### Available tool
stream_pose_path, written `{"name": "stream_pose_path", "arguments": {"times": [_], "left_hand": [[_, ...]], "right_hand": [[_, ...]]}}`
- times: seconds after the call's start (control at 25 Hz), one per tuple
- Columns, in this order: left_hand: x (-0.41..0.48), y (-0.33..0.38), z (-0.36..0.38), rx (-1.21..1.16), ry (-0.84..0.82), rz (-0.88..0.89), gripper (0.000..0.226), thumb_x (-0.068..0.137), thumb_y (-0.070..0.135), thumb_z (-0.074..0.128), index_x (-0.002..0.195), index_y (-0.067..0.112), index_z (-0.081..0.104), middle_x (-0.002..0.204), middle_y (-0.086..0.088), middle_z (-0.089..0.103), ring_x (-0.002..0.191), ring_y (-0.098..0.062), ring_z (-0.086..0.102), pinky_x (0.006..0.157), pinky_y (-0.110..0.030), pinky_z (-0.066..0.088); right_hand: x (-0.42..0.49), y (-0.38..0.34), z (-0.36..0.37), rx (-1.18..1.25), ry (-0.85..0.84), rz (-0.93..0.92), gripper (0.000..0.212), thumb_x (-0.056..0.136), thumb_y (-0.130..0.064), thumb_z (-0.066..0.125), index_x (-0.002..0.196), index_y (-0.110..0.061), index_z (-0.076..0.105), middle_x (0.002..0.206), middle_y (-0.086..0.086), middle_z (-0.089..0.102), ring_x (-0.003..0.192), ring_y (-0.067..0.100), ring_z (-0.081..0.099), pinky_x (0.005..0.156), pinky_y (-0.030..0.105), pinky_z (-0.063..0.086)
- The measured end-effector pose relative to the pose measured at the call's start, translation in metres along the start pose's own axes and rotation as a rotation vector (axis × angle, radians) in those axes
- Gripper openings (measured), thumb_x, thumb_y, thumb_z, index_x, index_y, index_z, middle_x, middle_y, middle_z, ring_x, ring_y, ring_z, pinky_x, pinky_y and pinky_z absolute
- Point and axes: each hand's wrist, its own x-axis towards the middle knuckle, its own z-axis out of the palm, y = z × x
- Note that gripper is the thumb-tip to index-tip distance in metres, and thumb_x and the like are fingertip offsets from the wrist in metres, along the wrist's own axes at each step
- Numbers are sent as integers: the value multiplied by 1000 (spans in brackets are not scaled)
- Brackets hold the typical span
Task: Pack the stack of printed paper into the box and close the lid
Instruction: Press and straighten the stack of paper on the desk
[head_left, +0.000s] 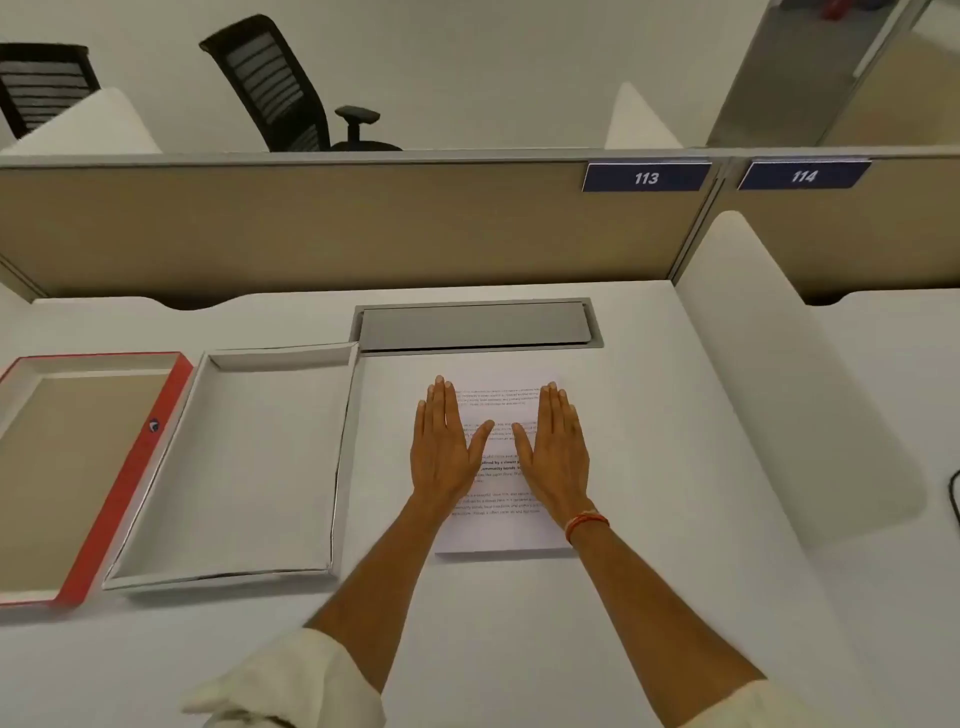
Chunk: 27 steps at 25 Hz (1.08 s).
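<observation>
Packing has not begun: both hands, left (445, 447) and right (555, 447), lie flat and empty on the paper (501, 535), which next needs an edge grip and a lift into the box (244, 467).

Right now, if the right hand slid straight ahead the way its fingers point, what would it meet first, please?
Probably the grey cable-tray cover set into the desk, just past the top edge of the paper stack. The right hand lies flat, fingers pointing at it.
</observation>
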Motion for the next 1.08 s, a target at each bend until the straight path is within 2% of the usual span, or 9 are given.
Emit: {"name": "stream_pose_path", "arguments": {"times": [0.32,0.56,0.64,0.76,0.92,1.08], "left_hand": [[-2,-5,12,-43,-119,-174,92,92,61,42,156,12,-2,166,-6,0,153,-23,6,124,-37,7],[-2,-3,21,-192,-175,-340,105,86,61,55,155,8,-3,165,-11,6,151,-28,15,121,-43,23],[2,1,22,-189,-159,-396,108,82,62,61,154,5,3,163,-15,14,148,-32,22,120,-45,28],[11,9,21,-38,-134,-538,106,72,67,69,143,1,27,147,-19,36,134,-34,38,106,-50,38],[28,16,11,-123,-248,-798,104,61,61,81,134,4,33,140,-18,39,131,-35,41,99,-53,41],[42,18,3,-153,-323,-861,101,59,54,86,131,5,34,138,-20,43,127,-37,45,101,-52,42]], "right_hand": [[2,8,10,25,-108,142,77,99,-51,36,156,-11,3,166,6,7,154,23,7,126,36,11],[1,5,14,244,-106,320,89,95,-45,53,155,-3,3,164,15,10,152,29,12,125,39,17],[5,1,13,261,-64,414,94,90,-47,62,153,1,12,158,19,23,146,33,26,121,42,27],[14,-5,7,123,-47,594,91,77,-56,72,137,1,35,139,19,44,126,34,44,101,46,42],[26,-8,-2,151,-159,753,87,69,-56,80,127,-2,44,132,20,47,123,37,47,96,50,43],[43,-3,-11,197,-263,815,88,63,-52,86,127,-5,49,134,20,48,125,37,46,98,52,43]]}}
